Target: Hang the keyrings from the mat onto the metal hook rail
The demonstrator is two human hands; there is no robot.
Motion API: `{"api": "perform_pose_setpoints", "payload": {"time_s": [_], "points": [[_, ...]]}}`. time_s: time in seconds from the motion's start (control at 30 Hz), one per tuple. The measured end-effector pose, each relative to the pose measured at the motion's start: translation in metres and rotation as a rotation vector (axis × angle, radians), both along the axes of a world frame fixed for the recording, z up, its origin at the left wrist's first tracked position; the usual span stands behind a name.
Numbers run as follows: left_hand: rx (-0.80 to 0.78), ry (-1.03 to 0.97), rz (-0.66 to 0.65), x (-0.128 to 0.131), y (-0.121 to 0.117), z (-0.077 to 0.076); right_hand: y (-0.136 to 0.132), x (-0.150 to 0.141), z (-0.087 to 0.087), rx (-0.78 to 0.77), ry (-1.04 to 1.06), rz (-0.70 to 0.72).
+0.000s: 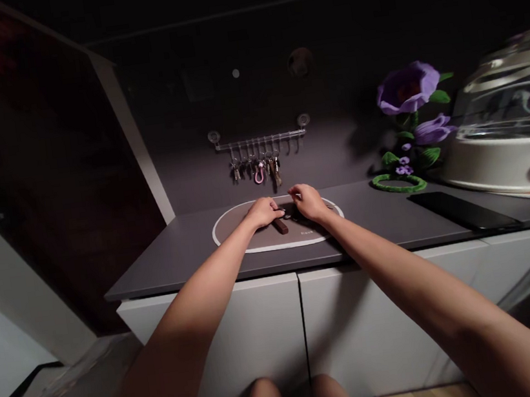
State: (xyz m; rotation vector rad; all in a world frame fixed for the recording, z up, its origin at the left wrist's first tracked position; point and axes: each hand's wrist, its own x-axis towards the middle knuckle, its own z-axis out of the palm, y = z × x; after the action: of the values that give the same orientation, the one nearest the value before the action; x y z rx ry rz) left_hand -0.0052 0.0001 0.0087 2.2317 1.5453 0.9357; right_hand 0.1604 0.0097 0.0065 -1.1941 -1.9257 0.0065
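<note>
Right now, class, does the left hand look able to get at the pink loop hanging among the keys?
Probably yes: the left hand is below the pink loop, with nothing visible between them. Its fingertips are at the brown bar, though, so it may have to leave that first.

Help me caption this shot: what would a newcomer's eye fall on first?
Probably the purple flowers, bright against the dark wall, toward the right of the counter. Next, the keys hanging from the clear rail, then the left hand and right hand over the oval mat.
</note>
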Motion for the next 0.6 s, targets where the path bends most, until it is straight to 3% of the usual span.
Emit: {"api": "perform_pose_setpoints", "payload": {"time_s": [0.3, 0.5, 0.6], "points": [[-0.148, -0.085, 0.008, 0.000, -0.010, -0.001, 0.002, -0.003, 0.000, -0.007, -0.119, -0.050], [-0.060, -0.158, -0.087, -0.019, -0.005, -0.002, 0.001, -0.004, 0.000, -0.011, -0.140, -0.040], [-0.064, -0.314, -0.082, -0.023, 0.001, -0.005, 0.000, -0.004, 0.001, -0.008, -0.152, -0.039]]}}
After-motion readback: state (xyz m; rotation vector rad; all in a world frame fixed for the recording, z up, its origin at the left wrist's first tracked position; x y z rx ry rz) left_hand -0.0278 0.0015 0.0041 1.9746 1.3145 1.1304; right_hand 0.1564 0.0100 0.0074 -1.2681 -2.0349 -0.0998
